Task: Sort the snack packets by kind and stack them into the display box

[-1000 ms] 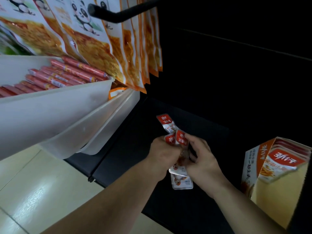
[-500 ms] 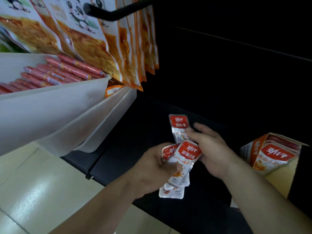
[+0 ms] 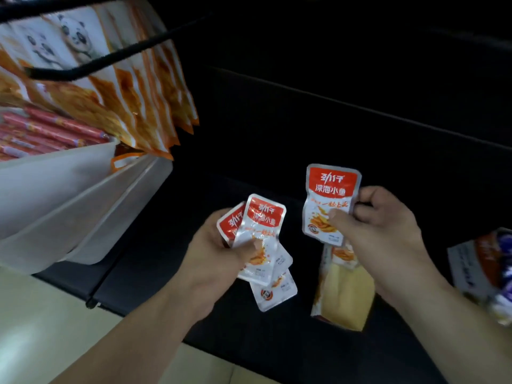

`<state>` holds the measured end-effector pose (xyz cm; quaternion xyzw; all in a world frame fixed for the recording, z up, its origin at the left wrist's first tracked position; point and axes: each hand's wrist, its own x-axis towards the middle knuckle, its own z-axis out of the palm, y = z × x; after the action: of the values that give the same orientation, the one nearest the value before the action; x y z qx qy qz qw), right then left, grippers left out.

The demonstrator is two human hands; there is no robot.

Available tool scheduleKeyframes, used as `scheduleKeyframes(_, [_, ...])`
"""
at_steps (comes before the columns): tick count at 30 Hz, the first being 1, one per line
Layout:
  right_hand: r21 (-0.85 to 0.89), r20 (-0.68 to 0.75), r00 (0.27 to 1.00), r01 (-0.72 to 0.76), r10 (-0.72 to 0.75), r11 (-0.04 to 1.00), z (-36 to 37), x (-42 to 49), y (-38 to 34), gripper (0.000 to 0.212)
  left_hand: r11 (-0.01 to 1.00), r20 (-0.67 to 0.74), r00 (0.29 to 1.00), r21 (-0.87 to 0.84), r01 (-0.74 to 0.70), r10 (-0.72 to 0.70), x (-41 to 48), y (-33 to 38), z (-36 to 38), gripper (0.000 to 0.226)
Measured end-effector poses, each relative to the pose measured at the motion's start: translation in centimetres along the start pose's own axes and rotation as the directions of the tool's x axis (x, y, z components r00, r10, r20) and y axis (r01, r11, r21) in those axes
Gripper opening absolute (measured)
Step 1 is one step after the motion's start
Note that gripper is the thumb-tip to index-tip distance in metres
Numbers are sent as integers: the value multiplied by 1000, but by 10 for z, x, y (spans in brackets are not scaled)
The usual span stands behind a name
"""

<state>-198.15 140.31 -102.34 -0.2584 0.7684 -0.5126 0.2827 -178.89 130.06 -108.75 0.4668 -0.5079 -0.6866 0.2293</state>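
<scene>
- A single packet (image 3: 329,200) is pinched between the thumb and curled fingers of the right hand (image 3: 388,228), upright and apart from the others.
- A fan of packets (image 3: 260,234) is gripped in the left hand (image 3: 219,253), with the thumb pressed on the front one. Three red-topped packets are plainly counted, and a fourth seems to lie among them.
- The step in hand is judged to be the sorting: one packet is held out to be checked against its kind. All those seen carry the same red print.
- A box (image 3: 343,300) with a yellow lining is seen just below the right hand, on the black shelf (image 3: 155,261). The held packet is above it, not yet inside.
- The next move calls for the packet to be lowered into the box and laid flat, face matched to its fellows.
- A second carton (image 3: 471,267) is glimpsed at the right edge, blurred. Which of the two is the display box cannot be told for certain.
- One white bin (image 3: 69,195) of red sausages (image 3: 50,131) and a row of hanging bags (image 3: 133,101) are shown at left, both too blurred to be counted.
</scene>
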Motion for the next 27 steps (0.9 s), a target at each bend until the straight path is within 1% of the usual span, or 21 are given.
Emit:
scheduleKeyframes(5, [19,-90,992,-82,83,996,-56,-13,37,12,992,145,983,45,-119,111,-4,27,56,51])
scheduleKeyframes(7, [44,-90,989,-116,120,992,-64,-14,59,13,985,203,971,86,-149,129,-2,30,77,55])
scheduleKeyframes(10, [36,-85,986,-138,140,990,-66,-12,87,12,978,264,957,136,-160,120,-1,23,104,59])
scheduleKeyframes(12, [-1,-145,984,-106,104,994,-66,-6,101,15,974,284,951,152,-168,119,0,17,119,62])
scheduleKeyframes(14, [-106,-218,975,-59,35,993,-67,2,112,16,974,286,950,149,-171,123,2,11,130,65])
scheduleKeyframes(15, [-120,-230,973,-61,32,991,-68,7,116,16,976,282,952,141,-167,122,4,7,134,65])
scheduleKeyframes(18, [-11,-176,981,-81,78,997,-72,12,121,17,981,274,955,118,-152,115,6,0,144,62])
scheduleKeyframes(19, [-10,-187,979,-80,77,997,-73,13,122,15,982,278,954,114,-148,111,7,-3,146,61])
scheduleKeyframes(20, [-58,-221,973,-76,61,995,-75,15,125,9,983,284,953,111,-144,107,8,-4,148,60])
scheduleKeyframes(21, [-156,-271,961,-95,51,983,-77,15,127,12,983,287,952,114,-143,105,8,-6,150,58])
scheduleKeyframes(22, [-252,-308,950,-139,57,958,-80,15,130,26,981,283,953,121,-148,109,9,-7,151,57])
scheduleKeyframes(23, [-275,-314,945,-182,90,944,-83,15,132,36,979,276,954,131,-158,117,10,-8,151,56])
scheduleKeyframes(24, [-239,-293,946,-216,142,947,-84,13,133,40,976,265,956,141,-166,124,10,-8,151,55])
scheduleKeyframes(26, [-83,-205,949,-260,239,962,-82,5,133,41,971,247,958,149,-186,145,11,-7,149,56])
scheduleKeyframes(27, [-39,-163,950,-275,266,961,-80,1,135,43,969,244,957,146,-199,160,12,-6,147,57])
